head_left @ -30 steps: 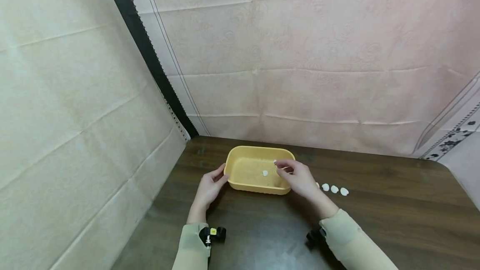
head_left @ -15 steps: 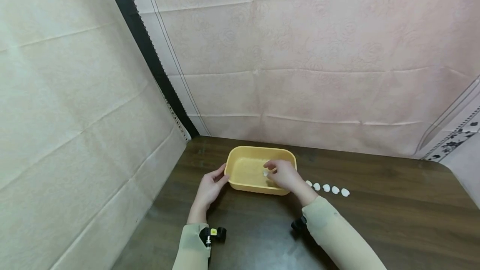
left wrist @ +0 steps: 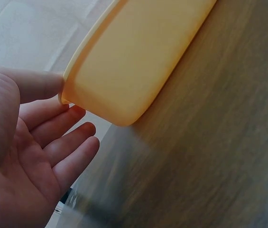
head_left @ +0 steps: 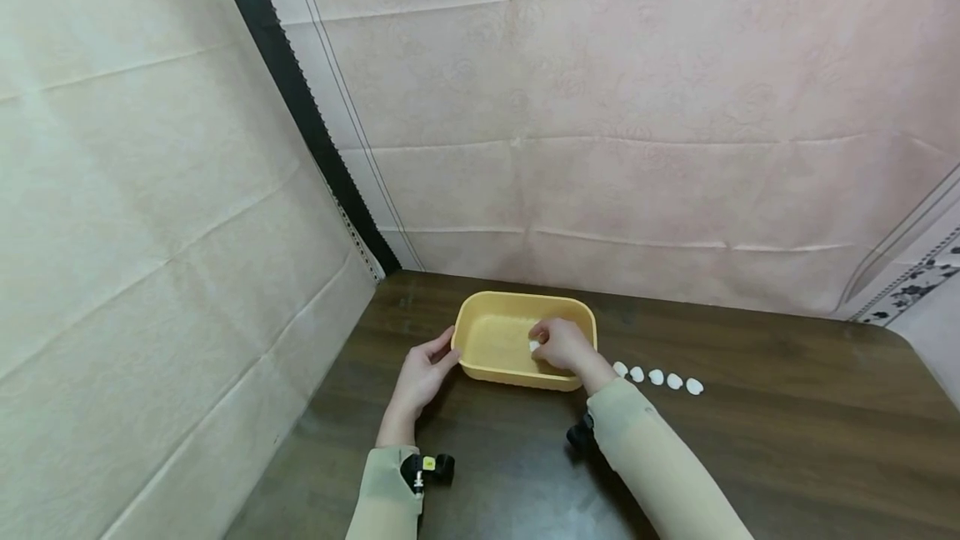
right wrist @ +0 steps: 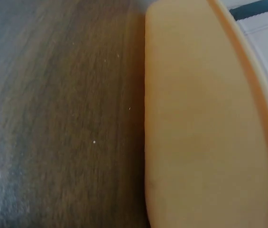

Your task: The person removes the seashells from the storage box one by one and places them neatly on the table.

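A yellow rectangular plastic basin (head_left: pixel 487 336) stands on the table with its opening up. My left hand (head_left: pixel 418 375) holds its left end; in the left wrist view the thumb lies at the basin's rim (left wrist: pixel 66 78), one finger is just below, and the others spread loosely. My right hand (head_left: pixel 562 346) reaches down inside the basin over its right half. Its curled thumb and fingers are at a small flat white piece (head_left: pixel 534 346), partly hidden by them. The right wrist view shows only the basin's outer side (right wrist: pixel 200 118), with the hand out of sight.
Several similar small white pieces (head_left: pixel 656 377) lie in a row on the brown wooden table (head_left: pixel 780 407), right of the basin. A pale cloth (head_left: pixel 600 107) hangs behind the table, and another cloth (head_left: pixel 165 273) covers the left side.
My right hand has moved left and down inside the basin, its fingers closing in at the white piece. More of the white row shows beside the wrist. My left hand stays at the basin.
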